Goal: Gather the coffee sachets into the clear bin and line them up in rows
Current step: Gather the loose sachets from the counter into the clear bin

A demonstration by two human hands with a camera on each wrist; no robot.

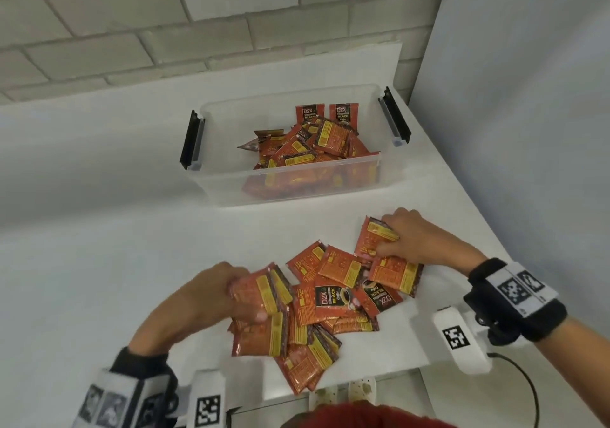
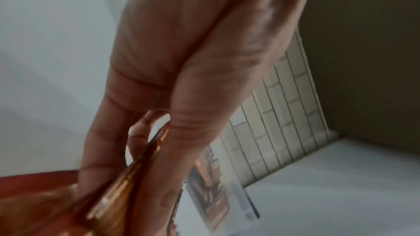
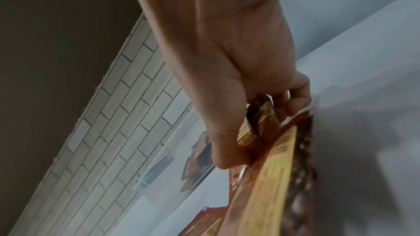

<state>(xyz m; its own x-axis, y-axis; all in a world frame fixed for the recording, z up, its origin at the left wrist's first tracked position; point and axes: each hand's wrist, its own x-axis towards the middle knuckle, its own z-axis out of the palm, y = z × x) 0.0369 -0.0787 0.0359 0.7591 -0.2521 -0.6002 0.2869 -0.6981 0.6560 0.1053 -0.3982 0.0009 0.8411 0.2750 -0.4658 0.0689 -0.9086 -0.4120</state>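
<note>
A pile of red and yellow coffee sachets [image 1: 333, 295] lies on the white table near its front edge. My left hand [image 1: 227, 292] grips a few sachets [image 1: 260, 290] at the pile's left side; in the left wrist view the thumb and fingers pinch the sachets [image 2: 127, 186]. My right hand [image 1: 409, 236] grips sachets [image 1: 376, 236] at the pile's far right; the right wrist view shows the fingers curled round the sachets [image 3: 259, 126]. The clear bin [image 1: 231, 176] stands behind the pile, with several sachets [image 1: 313, 143] heaped loosely inside.
The bin has black latch handles [image 1: 191, 140] on both short sides. A brick wall [image 1: 165, 31] runs behind the table and a plain wall [image 1: 528, 97] closes the right side. The table's front edge [image 1: 379, 375] lies just under the pile. A black cable [image 1: 528, 391] hangs at the right.
</note>
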